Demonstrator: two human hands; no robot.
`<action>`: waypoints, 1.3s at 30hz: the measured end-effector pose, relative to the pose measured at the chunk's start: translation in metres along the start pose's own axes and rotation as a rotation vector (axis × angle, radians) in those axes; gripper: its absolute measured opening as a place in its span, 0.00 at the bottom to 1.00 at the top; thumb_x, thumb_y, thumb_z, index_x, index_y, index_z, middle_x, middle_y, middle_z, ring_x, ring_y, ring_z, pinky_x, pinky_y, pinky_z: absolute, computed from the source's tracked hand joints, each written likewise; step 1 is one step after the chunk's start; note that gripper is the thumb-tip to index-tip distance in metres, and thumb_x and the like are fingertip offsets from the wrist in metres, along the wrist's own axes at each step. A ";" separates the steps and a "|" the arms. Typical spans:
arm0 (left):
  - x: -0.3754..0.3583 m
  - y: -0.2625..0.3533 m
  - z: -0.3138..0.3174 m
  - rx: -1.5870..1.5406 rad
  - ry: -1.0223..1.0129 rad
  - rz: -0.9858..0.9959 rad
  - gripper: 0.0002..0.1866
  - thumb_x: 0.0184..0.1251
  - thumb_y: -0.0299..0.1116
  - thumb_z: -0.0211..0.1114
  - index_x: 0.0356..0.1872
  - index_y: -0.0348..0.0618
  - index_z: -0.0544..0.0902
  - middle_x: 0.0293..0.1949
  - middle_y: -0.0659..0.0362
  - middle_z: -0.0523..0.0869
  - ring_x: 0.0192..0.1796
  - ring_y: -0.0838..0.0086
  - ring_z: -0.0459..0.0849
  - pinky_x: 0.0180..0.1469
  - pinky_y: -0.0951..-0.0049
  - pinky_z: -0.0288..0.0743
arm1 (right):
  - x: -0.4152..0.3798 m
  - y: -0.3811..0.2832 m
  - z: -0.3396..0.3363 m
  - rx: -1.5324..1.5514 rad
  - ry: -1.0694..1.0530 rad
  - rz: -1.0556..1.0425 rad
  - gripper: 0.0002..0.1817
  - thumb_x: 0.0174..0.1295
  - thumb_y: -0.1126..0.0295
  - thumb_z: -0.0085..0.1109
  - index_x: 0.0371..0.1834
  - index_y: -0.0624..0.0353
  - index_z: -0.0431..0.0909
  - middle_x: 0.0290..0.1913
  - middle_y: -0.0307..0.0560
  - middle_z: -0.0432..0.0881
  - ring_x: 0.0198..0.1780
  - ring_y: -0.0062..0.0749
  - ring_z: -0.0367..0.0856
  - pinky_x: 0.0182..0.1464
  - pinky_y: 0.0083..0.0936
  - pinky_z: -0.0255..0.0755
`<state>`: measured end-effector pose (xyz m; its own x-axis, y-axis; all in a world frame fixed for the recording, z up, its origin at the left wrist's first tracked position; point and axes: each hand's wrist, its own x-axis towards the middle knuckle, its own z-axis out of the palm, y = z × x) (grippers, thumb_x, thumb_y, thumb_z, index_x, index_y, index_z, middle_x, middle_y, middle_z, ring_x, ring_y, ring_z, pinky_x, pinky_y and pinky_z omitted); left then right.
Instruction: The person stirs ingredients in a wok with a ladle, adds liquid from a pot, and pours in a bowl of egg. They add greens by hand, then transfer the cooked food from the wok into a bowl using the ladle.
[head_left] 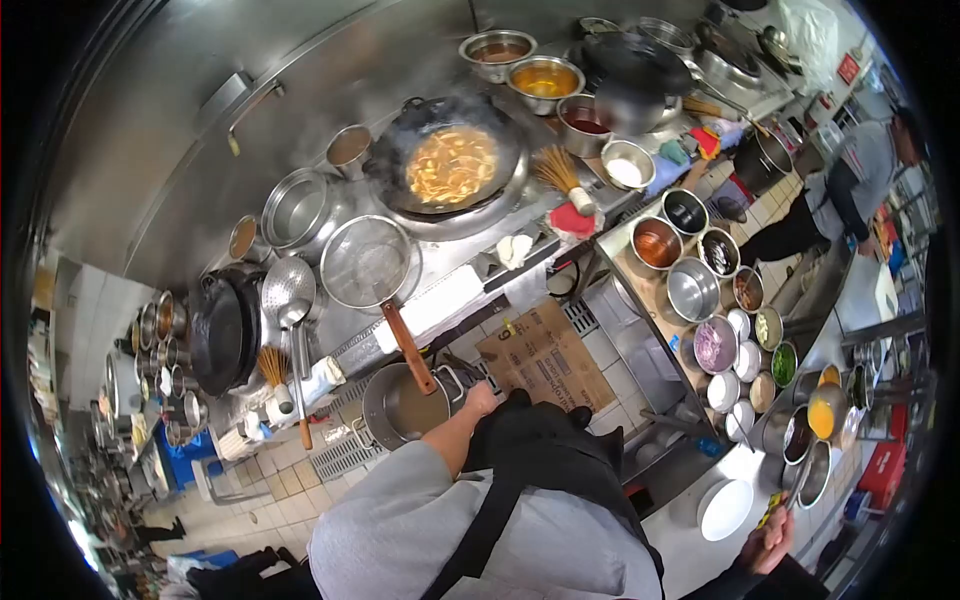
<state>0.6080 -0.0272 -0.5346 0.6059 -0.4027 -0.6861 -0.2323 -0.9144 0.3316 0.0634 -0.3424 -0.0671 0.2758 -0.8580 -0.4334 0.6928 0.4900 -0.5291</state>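
Note:
My left hand (481,398) hangs low in front of my black apron, just right of a large metal pot (382,420) of cloudy liquid. Its fingers are turned away, so I cannot make out whether it touches the pot's side handle (451,383). Outside the view is my right hand. Above the pot, a round mesh strainer (366,262) rests on the stove counter, its wooden handle (408,350) sticking out over the pot. Behind it a black wok (386,160) sits on the burner with steaming sliced food in brownish sauce (452,163).
A perforated skimmer (288,285), a ladle (293,315) and stacked woks (222,335) lie left. Sauce bowls (545,82) stand behind right. Ingredient containers (692,290) fill the right table. Cardboard (548,355) covers the floor. A co-worker's hand (768,542) holds a utensil; another person (850,185) stands far right.

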 end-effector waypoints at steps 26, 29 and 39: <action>-0.138 -0.108 0.117 -0.936 0.517 -0.739 0.06 0.58 0.25 0.62 0.30 0.31 0.76 0.21 0.50 0.82 0.22 0.60 0.84 0.23 0.57 0.78 | 0.358 0.511 0.395 -0.451 -0.754 1.519 0.21 0.81 0.68 0.42 0.72 0.66 0.64 0.35 0.37 0.69 0.20 0.10 0.64 0.16 0.13 0.64; -0.171 -0.057 0.142 -1.533 0.873 -1.434 0.26 0.58 0.29 0.64 0.56 0.23 0.72 0.51 0.39 0.84 0.52 0.53 0.88 0.51 0.52 0.84 | 0.406 0.549 0.427 -0.710 -0.844 1.503 0.19 0.78 0.69 0.48 0.69 0.63 0.67 0.33 0.36 0.70 0.20 0.10 0.63 0.16 0.13 0.59; -0.403 0.085 0.055 -0.974 1.524 -2.474 0.35 0.65 0.32 0.57 0.73 0.37 0.60 0.56 0.27 0.80 0.60 0.37 0.81 0.64 0.45 0.76 | 0.493 0.626 0.530 -1.126 -1.145 1.206 0.12 0.75 0.66 0.56 0.57 0.54 0.70 0.31 0.34 0.70 0.20 0.13 0.63 0.17 0.18 0.58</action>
<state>0.3017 0.0552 -0.2654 -0.7551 0.6457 0.1134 0.5916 0.5966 0.5423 0.9856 -0.5407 -0.2255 0.7232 0.4633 -0.5122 -0.6609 0.2488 -0.7081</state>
